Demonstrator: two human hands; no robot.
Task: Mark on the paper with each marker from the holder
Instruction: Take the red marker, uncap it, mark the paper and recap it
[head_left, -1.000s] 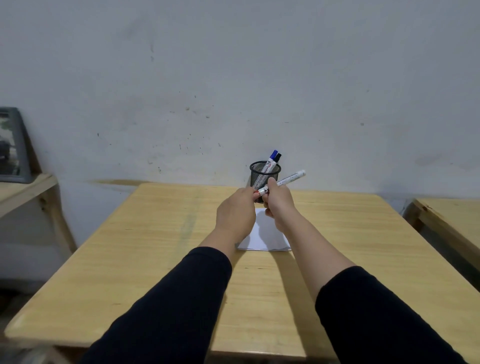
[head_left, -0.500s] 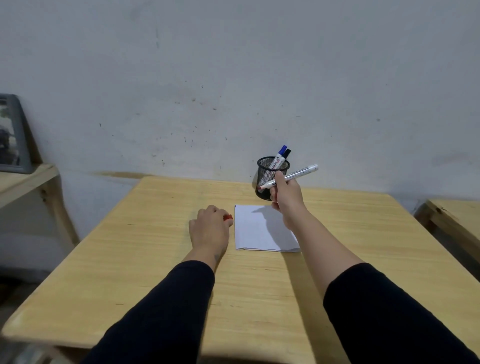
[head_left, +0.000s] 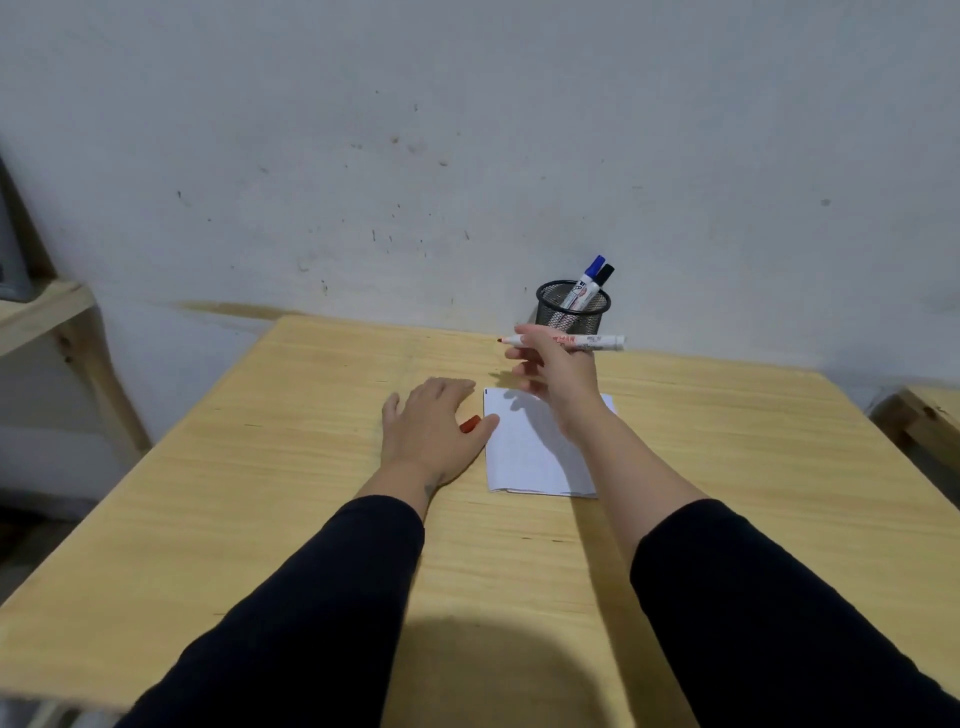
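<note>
- Your right hand (head_left: 558, 371) is raised above the far end of the paper (head_left: 530, 447), holding a red marker (head_left: 569, 341) between thumb and fingers.
- The marker lies nearly level in that grip, uncapped, with its red tip pointing left and its white barrel running out to the right past your hand.
- The tip is clear of the paper, up in the air in front of the holder (head_left: 572, 309).
- Your other fingers on that hand are loosely spread, not curled around the barrel.
- Your left hand (head_left: 431, 423) rests palm down on the table (head_left: 260, 467), fingers spread, just left of the paper; the thumb touches the paper's left edge.
- The red cap (head_left: 469, 424) peeks out from under that hand, between thumb and forefinger; you are covering it rather than gripping it, as far as can be seen.
- The paper lies flat on the table between your forearms, white, with a small dark mark at its far left corner.
- The holder, a black mesh cup, stands at the table's far edge by the wall, beyond the paper.
- Two markers lean to the right inside it: a blue marker (head_left: 591, 274) and a black marker (head_left: 603, 274), side by side, caps up.
</note>
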